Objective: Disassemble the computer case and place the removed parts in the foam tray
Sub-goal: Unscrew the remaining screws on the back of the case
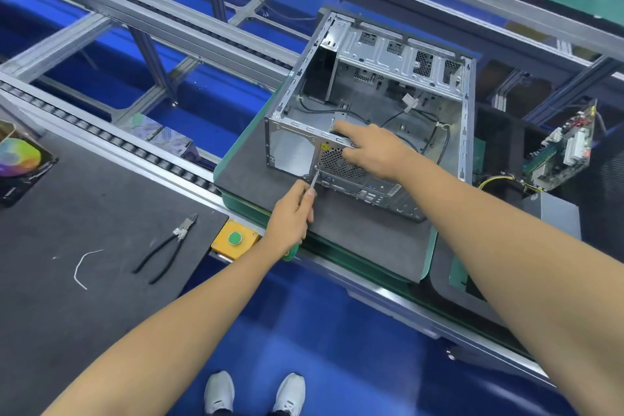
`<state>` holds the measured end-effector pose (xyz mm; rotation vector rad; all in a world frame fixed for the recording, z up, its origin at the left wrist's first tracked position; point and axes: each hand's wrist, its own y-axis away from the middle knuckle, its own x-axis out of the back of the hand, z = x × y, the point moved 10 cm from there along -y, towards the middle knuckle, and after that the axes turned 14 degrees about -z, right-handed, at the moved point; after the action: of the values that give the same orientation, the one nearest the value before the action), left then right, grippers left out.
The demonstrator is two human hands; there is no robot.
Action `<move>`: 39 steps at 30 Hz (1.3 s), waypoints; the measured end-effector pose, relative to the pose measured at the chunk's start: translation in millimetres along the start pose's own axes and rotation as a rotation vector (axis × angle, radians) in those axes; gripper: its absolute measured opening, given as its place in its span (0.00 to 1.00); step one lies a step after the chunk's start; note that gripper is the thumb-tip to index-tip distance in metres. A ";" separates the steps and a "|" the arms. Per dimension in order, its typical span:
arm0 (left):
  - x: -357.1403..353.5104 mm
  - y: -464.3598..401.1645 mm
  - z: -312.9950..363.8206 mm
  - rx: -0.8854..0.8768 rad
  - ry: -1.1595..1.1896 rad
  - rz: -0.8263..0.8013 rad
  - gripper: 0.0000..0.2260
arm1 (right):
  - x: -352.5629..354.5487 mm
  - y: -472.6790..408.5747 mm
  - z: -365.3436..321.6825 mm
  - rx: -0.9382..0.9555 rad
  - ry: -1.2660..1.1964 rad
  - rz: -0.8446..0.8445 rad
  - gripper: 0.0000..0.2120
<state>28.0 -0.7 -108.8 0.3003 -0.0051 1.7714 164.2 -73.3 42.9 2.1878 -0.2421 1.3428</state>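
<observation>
Computer case (378, 105) lies open on the foam-padded counter (354, 240); left hand (290, 216), fingers clamped on a screwdriver (314, 179) at a rear-panel screw, should keep it square while right hand (374, 149), fingers spread, steadies the rim.

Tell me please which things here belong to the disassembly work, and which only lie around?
In use:
- computer case
- screwdriver, held in the left hand, tip at the case's rear panel
- right hand, steadying the case
- removed circuit board

Lying about:
- black-handled pliers
- white wire scrap
- yellow box with green button
</observation>
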 end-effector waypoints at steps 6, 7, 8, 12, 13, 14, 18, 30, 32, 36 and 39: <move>0.6 -3.0 -2.1 0.005 0.026 -0.006 0.13 | -0.1 -0.2 1.3 -0.008 -0.010 0.002 0.13; 1.0 -2.5 -2.1 0.006 0.038 -0.004 0.13 | -0.3 0.0 0.9 -0.008 -0.017 -0.001 0.13; 1.2 -1.9 -1.6 0.006 0.049 -0.002 0.13 | -0.4 0.2 0.5 -0.006 -0.023 -0.005 0.12; 2.2 -0.1 2.2 0.012 0.060 0.008 0.11 | -0.1 1.6 -0.6 -0.009 -0.038 -0.012 0.11; 2.6 0.4 3.1 0.013 0.058 0.012 0.11 | 0.2 2.3 -1.4 -0.008 -0.041 -0.012 0.11; 2.9 1.1 4.0 0.014 0.057 0.014 0.11 | 0.2 3.1 -2.1 -0.007 -0.045 -0.014 0.10; 4.0 1.3 7.0 0.014 0.058 0.008 0.10 | -1.9 1.7 -1.8 -0.039 -0.105 -0.069 0.07; 3.7 0.2 5.5 0.017 0.069 -0.025 0.10 | 1.6 -5.2 2.7 -0.018 -0.369 -0.093 0.16; 4.1 -0.5 4.5 0.012 0.074 -0.029 0.11 | 2.9 -4.5 6.7 -0.032 -0.420 -0.093 0.15; 3.9 -2.1 1.8 0.018 0.094 -0.040 0.11 | 3.3 -4.7 12.8 -0.044 -0.499 -0.111 0.14; 3.5 -2.0 0.8 0.022 0.098 -0.039 0.11 | 5.9 -3.5 19.3 -0.049 -0.607 -0.069 0.15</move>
<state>29.4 3.0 -107.7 0.2280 0.0897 1.7462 183.3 -80.1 40.1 2.4816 -0.4120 0.5961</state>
